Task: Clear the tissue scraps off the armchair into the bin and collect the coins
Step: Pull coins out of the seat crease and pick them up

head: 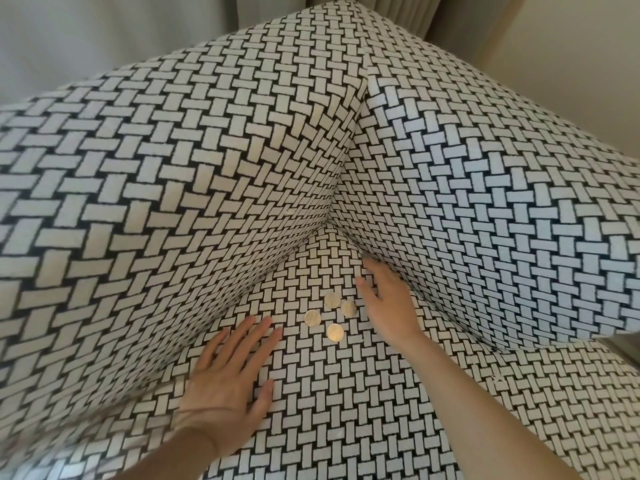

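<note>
One basket-weave armchair [346, 410], two hands on its seat.
Left hand [228, 372] lay flat, fingers spread; right hand [384, 303] was open too, gripping nothing; four coins [312, 318] sat between them near the back corner.

Pale sheer curtain [104, 36] at upper left, beige pleated curtain [433, 12] at top centre, cream wall [581, 64] at right

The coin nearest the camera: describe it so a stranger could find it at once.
Look at the patterned armchair seat, near its back corner, between the left hand and right hand. Four coins lie clustered there; the coin wanted is the one closest to the seat's front, touching none.
</note>
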Motion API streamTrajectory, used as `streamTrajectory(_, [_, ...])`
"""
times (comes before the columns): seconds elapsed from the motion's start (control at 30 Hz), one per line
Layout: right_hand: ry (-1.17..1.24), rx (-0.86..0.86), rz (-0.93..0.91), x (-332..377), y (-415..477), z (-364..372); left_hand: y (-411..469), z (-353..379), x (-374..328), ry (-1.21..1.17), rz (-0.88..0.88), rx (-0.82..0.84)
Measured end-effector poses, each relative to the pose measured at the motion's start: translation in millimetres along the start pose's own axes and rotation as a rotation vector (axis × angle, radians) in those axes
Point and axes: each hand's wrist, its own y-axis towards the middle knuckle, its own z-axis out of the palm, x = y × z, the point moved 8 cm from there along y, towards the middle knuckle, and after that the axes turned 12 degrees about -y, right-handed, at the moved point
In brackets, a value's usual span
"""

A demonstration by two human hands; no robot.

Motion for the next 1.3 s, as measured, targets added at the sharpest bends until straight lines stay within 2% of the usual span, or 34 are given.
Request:
streamTrajectory(0.33, [-0.251,0.103,-0.107,24,-58,13,0,-1,0,0.028,-0.012,-0.013])
streamTrajectory(0.5, [-0.242,0.128,-0.145,32,-81,12,-1,0,1,0.063,-0.021,-0.002])
streamTrajectory(0.67, [-0.158,0.232,-0.14,36,-94,4,1,3,3,0.09,-0.043,0.018])
streamTrajectory(0.8, [-0.009,0.338,-0.093,27,-99,-11,1,1,4,0.089,-0.032,0.002])
streamTrajectory(1.0, [-0.185,0.313,0.154,-51,-84,-62,2,-1,-1,0.093,0.001,-0.01])
streamTrajectory(1.1, [-0.21,0.326,0.276,-89,-82,-66,0,1,1,0.12,-0.013,-0.004])
streamTrajectory(1.17, [-0.182,0.327,0.289,-98,-79,-58,0,1,1,0.126,-0.017,-0.007])
streamTrajectory(1.3, [-0.283,0.327,0.287,-102,-72,-41,0,3,0,0.143,-0.004,-0.01])
